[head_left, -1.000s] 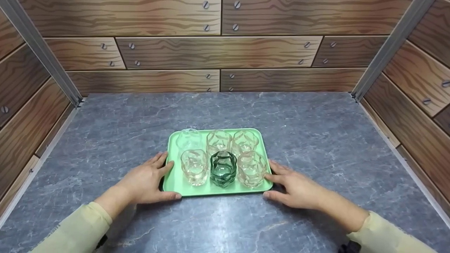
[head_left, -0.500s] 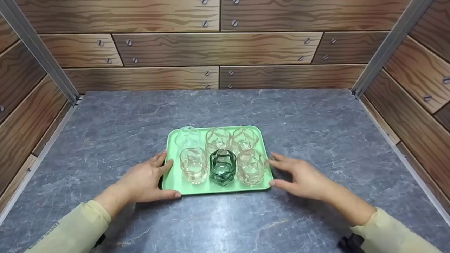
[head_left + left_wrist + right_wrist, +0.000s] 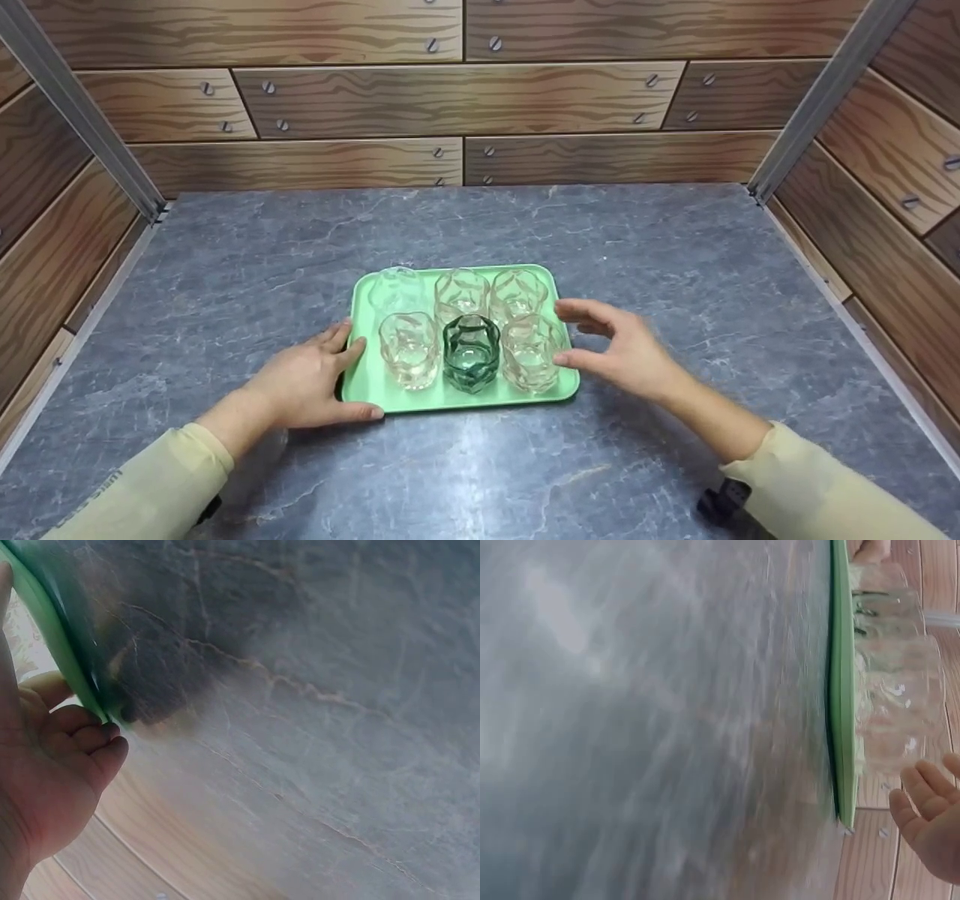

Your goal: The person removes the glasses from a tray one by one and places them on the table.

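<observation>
A light green tray (image 3: pixel 366 386) lies on the table with glasses standing in two rows. Dark green glass (image 3: pixel 471 356) stands mid-front, between a clear glass (image 3: pixel 409 352) and another clear glass (image 3: pixel 529 356); more clear glasses (image 3: pixel 461 292) stand behind. My left hand (image 3: pixel 304 386) grips the tray's left side, thumb at the front corner; in the left wrist view its fingers curl at the green rim (image 3: pixel 56 637). My right hand (image 3: pixel 630 352) hovers above the tray's right edge with fingers and thumb spread beside the front-right glass, holding nothing. The right wrist view shows this hand (image 3: pixel 934 829) beyond the glasses.
The grey marbled table (image 3: pixel 480 225) extends around the tray on all sides. Wood-patterned panels (image 3: pixel 465 97) wall off the back and both sides, with metal posts (image 3: pixel 832 97) at the rear corners. A black strapped device (image 3: pixel 724 502) sits at the right wrist.
My right hand has let go of the tray's right edge, risen, and moved inward to the front-right glass with fingers spread. My left hand stays on the tray. The view has tilted slightly.
</observation>
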Available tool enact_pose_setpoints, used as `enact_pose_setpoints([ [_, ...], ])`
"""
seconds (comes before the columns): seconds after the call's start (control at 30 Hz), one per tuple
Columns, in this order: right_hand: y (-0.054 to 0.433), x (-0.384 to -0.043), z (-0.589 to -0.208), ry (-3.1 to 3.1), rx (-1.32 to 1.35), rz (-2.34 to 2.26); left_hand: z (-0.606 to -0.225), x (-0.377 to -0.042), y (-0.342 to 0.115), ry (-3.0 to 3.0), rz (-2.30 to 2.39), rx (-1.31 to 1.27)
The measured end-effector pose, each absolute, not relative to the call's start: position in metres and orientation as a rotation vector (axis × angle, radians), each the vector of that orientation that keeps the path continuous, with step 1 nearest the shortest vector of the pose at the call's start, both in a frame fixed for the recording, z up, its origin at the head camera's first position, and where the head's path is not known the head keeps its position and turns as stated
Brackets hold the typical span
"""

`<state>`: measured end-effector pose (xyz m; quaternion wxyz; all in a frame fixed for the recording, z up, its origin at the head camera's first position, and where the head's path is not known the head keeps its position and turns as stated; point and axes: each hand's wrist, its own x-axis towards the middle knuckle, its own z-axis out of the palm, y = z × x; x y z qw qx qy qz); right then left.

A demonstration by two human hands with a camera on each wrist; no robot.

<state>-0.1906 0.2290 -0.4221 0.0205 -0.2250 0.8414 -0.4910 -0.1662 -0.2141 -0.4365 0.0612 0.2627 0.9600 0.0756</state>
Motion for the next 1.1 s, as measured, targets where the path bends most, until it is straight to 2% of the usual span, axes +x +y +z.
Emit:
enact_pose_setpoints([
  [0.27, 0.211, -0.191, -0.427, 2.599, -0.572, -1.509, -0.434, -0.167, -0.213, 2.9, 0.245, 0.776],
  [0.83, 0.197, -0.188, -0.432, 2.711, -0.52, -1.397, -0.437, -0.168, -0.215, 2.929, 0.243, 0.803],
  [1.1, 0.2, -0.188, -0.432, 2.712, -0.578, -1.406, -0.439, -0.166, -0.214, 2.923, 0.246, 0.796],
])
